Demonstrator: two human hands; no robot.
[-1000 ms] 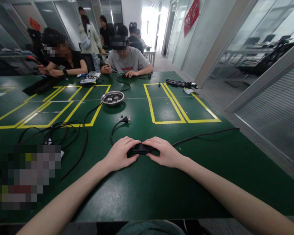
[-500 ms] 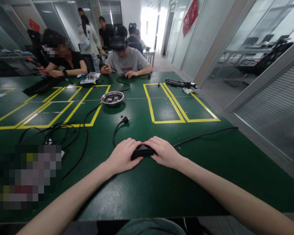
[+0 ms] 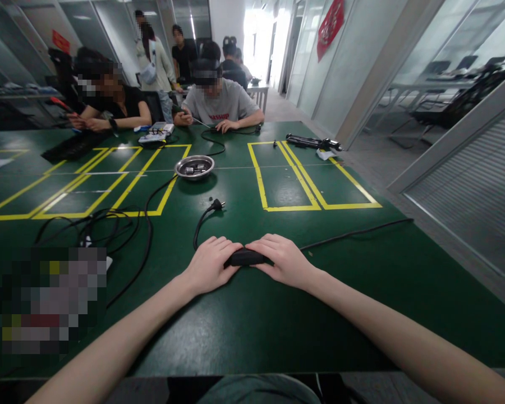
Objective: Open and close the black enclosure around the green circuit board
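Block (image 3: 247, 257) has tipped in your grip since the last frame: its top was showing, now it's mostly a slim dark side. Your hands moved only slightly.

Your left hand (image 3: 212, 265) pinches its left end, your right hand (image 3: 284, 262) its right end. Fingers lie close together on the far side, thumbs on the near side. Block sits between your hands above the near part of the table (image 3: 273, 325); can't tell if it touches the top.

Short cord (image 3: 197, 227) runs from behind your left hand to the plug (image 3: 217, 205), prongs pointing right. Long cord (image 3: 357, 232) runs out right from your right hand.

Bowl (image 3: 194, 177): round, metal, upright, beyond the plug. Holds a few shiny metal parts (image 3: 196, 168), lying low inside. Too small to count.

Cable pile (image 3: 105, 224) is on the left. Across from you, a person in a grey shirt (image 3: 223, 104) holds a thin tool.
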